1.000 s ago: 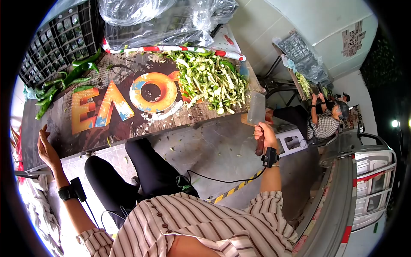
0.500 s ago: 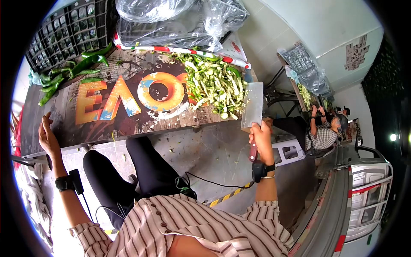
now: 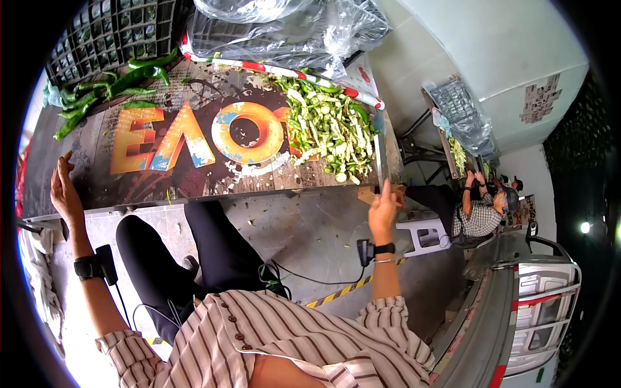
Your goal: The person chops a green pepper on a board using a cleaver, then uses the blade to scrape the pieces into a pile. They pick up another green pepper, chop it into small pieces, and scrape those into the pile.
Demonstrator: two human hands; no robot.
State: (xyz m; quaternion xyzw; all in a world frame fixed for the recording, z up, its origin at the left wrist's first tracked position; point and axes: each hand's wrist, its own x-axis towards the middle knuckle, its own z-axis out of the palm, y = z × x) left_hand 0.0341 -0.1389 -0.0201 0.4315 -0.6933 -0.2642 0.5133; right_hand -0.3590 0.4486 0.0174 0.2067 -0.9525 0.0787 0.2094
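My right hand (image 3: 383, 212) is closed on the handle of a cleaver (image 3: 380, 154) at the table's right end. The blade points away from me and shows nearly edge-on, beside a heap of chopped green peppers (image 3: 330, 129). My left hand (image 3: 66, 194) is open, fingers extended, at the left end of the wooden table (image 3: 97, 155), holding nothing. Several whole green chili peppers (image 3: 132, 81) lie farther back on the left, nearest to that hand.
A black mesh crate (image 3: 113, 35) stands at the back left. Clear plastic (image 3: 291, 42) lies at the back, behind a red-and-white strip (image 3: 278, 69). At right, a person in a checked shirt (image 3: 479, 216) sits at another table near a white stool (image 3: 424, 236).
The cleaver has turned from showing its broad face to nearly edge-on, and my right hand has shifted slightly left. My left hand has moved slightly up and left, still open.
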